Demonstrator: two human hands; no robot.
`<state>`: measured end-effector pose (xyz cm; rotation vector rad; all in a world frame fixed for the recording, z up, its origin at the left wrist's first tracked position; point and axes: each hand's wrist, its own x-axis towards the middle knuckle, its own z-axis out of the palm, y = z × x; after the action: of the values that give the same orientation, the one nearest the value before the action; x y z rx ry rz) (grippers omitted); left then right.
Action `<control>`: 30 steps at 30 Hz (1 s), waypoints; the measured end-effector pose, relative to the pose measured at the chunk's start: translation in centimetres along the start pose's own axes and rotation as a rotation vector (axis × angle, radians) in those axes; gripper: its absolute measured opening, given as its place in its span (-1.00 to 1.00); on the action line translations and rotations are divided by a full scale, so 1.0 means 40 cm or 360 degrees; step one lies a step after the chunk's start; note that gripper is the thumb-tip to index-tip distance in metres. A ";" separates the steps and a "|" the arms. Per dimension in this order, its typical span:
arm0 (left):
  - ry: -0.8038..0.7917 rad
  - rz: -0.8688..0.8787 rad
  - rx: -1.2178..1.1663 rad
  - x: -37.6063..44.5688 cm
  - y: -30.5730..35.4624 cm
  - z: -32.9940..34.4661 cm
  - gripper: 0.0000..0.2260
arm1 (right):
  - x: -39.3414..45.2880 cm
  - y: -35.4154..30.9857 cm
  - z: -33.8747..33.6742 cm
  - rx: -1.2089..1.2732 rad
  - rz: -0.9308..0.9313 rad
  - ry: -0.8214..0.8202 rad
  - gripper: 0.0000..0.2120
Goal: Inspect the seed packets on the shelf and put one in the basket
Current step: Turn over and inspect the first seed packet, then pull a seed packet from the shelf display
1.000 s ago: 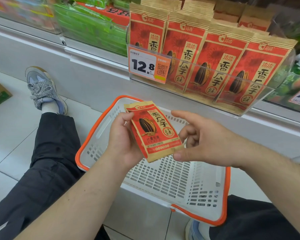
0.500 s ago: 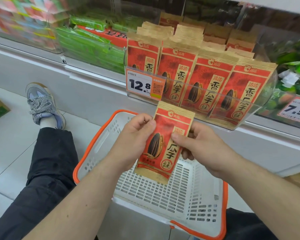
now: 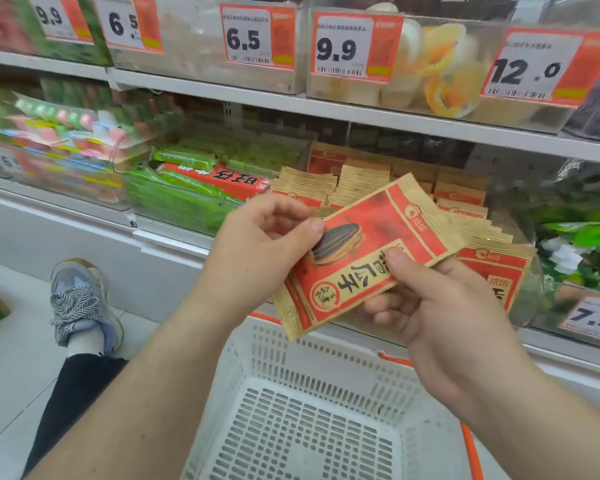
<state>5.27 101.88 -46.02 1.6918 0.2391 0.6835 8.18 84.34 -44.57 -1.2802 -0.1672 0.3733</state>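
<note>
I hold one red and tan seed packet (image 3: 368, 251) tilted, its top toward the upper right, in front of the shelf. My left hand (image 3: 257, 247) pinches its left edge with the thumb on the printed seed. My right hand (image 3: 426, 313) grips its lower right edge, thumb on the front. More packets of the same kind (image 3: 465, 202) stand in rows in a clear bin on the low shelf behind. The white basket (image 3: 291, 358) with an orange rim sits on the floor below my hands, holding nothing that I can see.
Green packs and a red box (image 3: 201, 181) fill the bin to the left. An upper shelf (image 3: 326, 109) carries clear bins with price tags. A green-leaf product and a 7.9 tag (image 3: 593, 320) lie right. My leg and sneaker (image 3: 80, 303) rest on the tiled floor at left.
The packet has risen from above the basket up to the shelf bin and turned from upright to tilted right. The view has lifted toward the upper shelf. Both hands still hold the packet.
</note>
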 end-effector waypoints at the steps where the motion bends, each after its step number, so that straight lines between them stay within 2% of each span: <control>1: 0.0025 0.0059 0.0078 0.027 0.013 0.002 -0.88 | 0.012 -0.014 0.011 0.0058 0.0009 0.0054 -0.96; 7: 0.0177 0.0299 0.0431 0.191 0.052 0.003 -0.89 | 0.104 -0.103 0.056 0.0368 0.0104 0.0307 -0.93; 10: 0.0122 0.0166 0.0566 0.295 0.035 -0.006 -0.96 | 0.156 -0.132 0.070 0.0446 0.0086 0.0385 -0.93; 12: -0.0067 0.0029 0.0722 0.356 0.020 -0.014 -0.89 | 0.195 -0.139 0.079 0.0480 0.0072 0.0406 -0.85; 15: -0.0585 -0.0080 0.1010 0.408 0.005 -0.021 -0.75 | 0.254 -0.141 0.092 0.0441 0.0021 0.0403 -0.77; 17: -0.0878 -0.0125 0.1240 0.414 0.000 -0.019 -0.69 | 0.292 -0.141 0.104 0.0334 -0.0058 0.0372 -0.80; 18: -0.0945 -0.0154 0.1277 0.416 -0.005 -0.019 -0.69 | 0.311 -0.142 0.110 0.0248 -0.0111 0.0344 -0.84; 20: -0.0972 -0.0213 0.1208 0.413 -0.021 -0.025 -0.70 | 0.347 -0.146 0.120 0.0005 -0.0239 0.0277 -0.93; 24: -0.0964 -0.0236 0.0945 0.400 -0.049 -0.053 -0.68 | 0.396 -0.162 0.137 -0.0540 -0.0571 0.0187 -0.87; 26: -0.0975 -0.0189 0.0958 0.393 -0.053 -0.064 -0.79 | 0.404 -0.169 0.144 -0.0665 -0.0766 0.0138 -0.87; 28: -0.0972 -0.0154 0.0982 0.389 -0.056 -0.073 -0.82 | 0.411 -0.173 0.142 -0.0817 -0.0963 0.0073 -0.90; 30: -0.0984 -0.0146 0.1003 0.382 -0.052 -0.076 -0.81 | 0.421 -0.168 0.133 -0.1051 -0.1025 0.0019 -0.85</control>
<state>16.30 112.68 -43.00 2.3857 0.0894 -0.0265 23.28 93.67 -38.06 -1.7803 -0.7153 -0.2735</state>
